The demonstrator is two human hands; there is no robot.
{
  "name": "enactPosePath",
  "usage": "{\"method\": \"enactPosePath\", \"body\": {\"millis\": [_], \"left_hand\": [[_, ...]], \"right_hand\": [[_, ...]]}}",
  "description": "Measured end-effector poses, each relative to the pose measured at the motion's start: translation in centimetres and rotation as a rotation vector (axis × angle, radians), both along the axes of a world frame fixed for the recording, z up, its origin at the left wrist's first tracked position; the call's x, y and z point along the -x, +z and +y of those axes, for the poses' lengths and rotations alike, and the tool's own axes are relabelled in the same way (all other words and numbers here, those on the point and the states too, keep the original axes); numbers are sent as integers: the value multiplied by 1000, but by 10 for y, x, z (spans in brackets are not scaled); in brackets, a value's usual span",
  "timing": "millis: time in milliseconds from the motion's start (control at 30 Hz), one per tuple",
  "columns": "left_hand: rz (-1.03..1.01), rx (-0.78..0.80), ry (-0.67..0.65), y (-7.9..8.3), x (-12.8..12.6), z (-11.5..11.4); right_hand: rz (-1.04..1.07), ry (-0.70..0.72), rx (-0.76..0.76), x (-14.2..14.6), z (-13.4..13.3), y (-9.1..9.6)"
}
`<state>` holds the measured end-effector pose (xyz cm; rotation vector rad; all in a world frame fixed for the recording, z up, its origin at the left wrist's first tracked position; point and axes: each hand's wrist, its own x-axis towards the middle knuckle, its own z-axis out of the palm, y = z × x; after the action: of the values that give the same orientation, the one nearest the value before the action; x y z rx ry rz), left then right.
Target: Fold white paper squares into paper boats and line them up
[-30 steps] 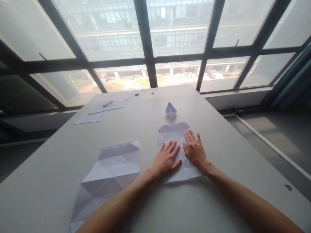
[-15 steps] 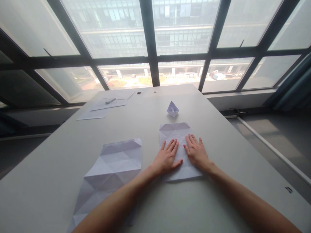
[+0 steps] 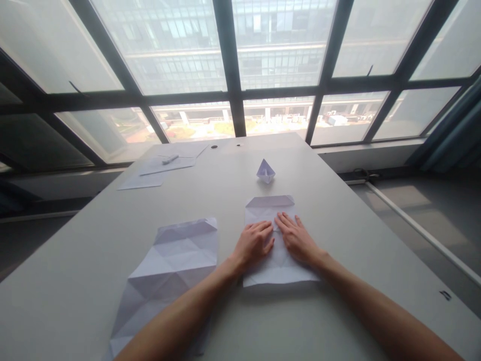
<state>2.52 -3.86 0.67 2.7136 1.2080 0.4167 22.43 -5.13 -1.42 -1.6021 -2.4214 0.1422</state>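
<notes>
One creased sheet (image 3: 278, 261) in play from the head view, lying on the white table (image 3: 349, 255), a fold running along its far edge. Left hand (image 3: 254, 244) down on the paper, fingers together and slightly bent, gripping nothing; right hand (image 3: 295, 239) just beside it — fingers stretched out, nothing grasped either. Beyond the sheet sits a folded paper boat (image 3: 266, 173); off left, a second creased sheet (image 3: 165, 281) — partly hidden by the left forearm (image 3: 180, 316).
</notes>
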Motion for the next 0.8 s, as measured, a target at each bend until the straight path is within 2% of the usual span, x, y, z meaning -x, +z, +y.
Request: {"method": "enactPosePath", "body": {"millis": [100, 200, 400, 600, 800], "left_hand": [[-27, -31, 78, 0, 4, 6], [30, -58, 148, -4, 8, 11], [143, -2, 124, -14, 10, 13], [142, 10, 124, -16, 10, 15], [143, 13, 127, -15, 10, 15]], "right_hand": [[23, 40, 13, 2, -3, 5], [64, 20, -18, 3, -4, 11], [130, -39, -93, -5, 7, 7], [25, -81, -4, -13, 16, -7], [26, -164, 20, -26, 26, -11]]}}
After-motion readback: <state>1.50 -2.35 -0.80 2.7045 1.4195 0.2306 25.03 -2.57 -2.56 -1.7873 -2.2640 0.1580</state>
